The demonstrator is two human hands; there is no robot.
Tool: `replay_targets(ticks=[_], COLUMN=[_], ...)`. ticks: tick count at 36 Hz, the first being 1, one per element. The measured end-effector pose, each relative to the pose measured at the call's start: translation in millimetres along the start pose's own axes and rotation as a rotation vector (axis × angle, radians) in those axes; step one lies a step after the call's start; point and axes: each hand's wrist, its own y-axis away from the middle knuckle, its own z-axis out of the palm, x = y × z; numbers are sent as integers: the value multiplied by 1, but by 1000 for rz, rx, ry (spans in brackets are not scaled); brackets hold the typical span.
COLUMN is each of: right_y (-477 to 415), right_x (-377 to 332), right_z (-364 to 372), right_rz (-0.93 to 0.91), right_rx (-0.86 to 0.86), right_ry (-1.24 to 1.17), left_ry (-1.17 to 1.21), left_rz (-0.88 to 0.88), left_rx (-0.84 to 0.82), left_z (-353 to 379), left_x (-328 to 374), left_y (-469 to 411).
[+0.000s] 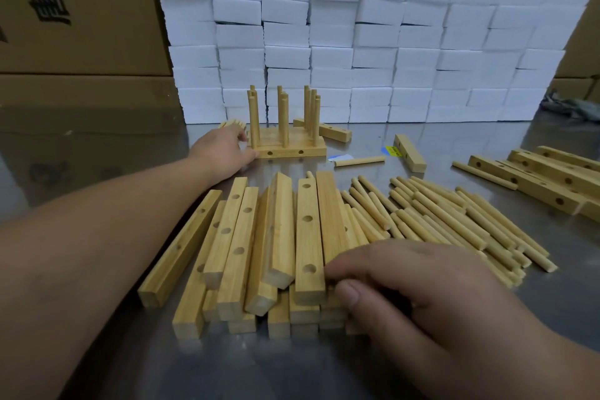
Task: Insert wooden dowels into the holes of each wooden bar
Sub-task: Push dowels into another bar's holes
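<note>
A heap of wooden bars (246, 247) with drilled holes lies in front of me on the steel table. To its right spreads a pile of loose wooden dowels (454, 224). Farther back, several bars with upright dowels in them stand side by side as a group (285, 140). My left hand (224, 149) is stretched out and touches the left end of that group, fingers relaxed. My right hand (422, 282) rests on the near right side of the bar heap, its fingers curled over one bar's end (308, 282); what lies under the palm is hidden.
A wall of white foam blocks (373, 42) stands at the back, with cardboard boxes (78, 10) on the left. More drilled bars (535, 178) lie at the far right. A single dowel (358, 161) and stray bars (409, 153) lie mid-table near a blue-yellow label (391, 150).
</note>
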Motion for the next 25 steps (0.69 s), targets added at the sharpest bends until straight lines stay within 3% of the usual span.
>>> replay_targets(ticks=[6,11,13,20,25], right_y=[-2,-5,-7,-7,-6], right_x=[11,36,48,71,73], right_z=[-11,-17,-19,-17,-14], right_rz=[224,499,559,682,681], right_rx=[162,72,-1,-235,-305], right_ry=[75,200,286,431,421], left_ry=[257,760,834,780,445], left_rz=[-163,-422,-455,-410,-318], left_rx=[65,126,116,35,-80], left_z=[-11,-25,-31,-48,-67], left_x=[2,4,3,6,11], left_y=[16,35,46,92,130])
